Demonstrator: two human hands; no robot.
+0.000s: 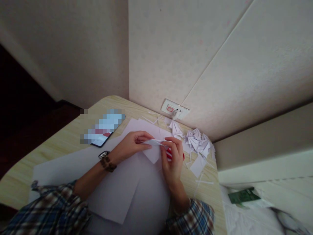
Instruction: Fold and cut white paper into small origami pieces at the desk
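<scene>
A small folded piece of white paper (154, 142) is held between both hands above the table. My left hand (133, 145), with a watch on its wrist, pinches the paper's left end. At the other end my right hand (172, 160) grips it between thumb and fingers. Beneath the hands lies a white paper square (153, 153). Something red, possibly scissor handles (183, 156), is partly hidden behind my right hand. Large white paper sheets (114, 186) spread under both forearms.
Several folded white paper shapes (197, 142) are heaped at the right by the wall. Paper strips (204, 182) and a small paper piece (198, 165) lie near them. A phone (104, 130) rests at the left. A wall socket (174, 109) sits above the table's back edge.
</scene>
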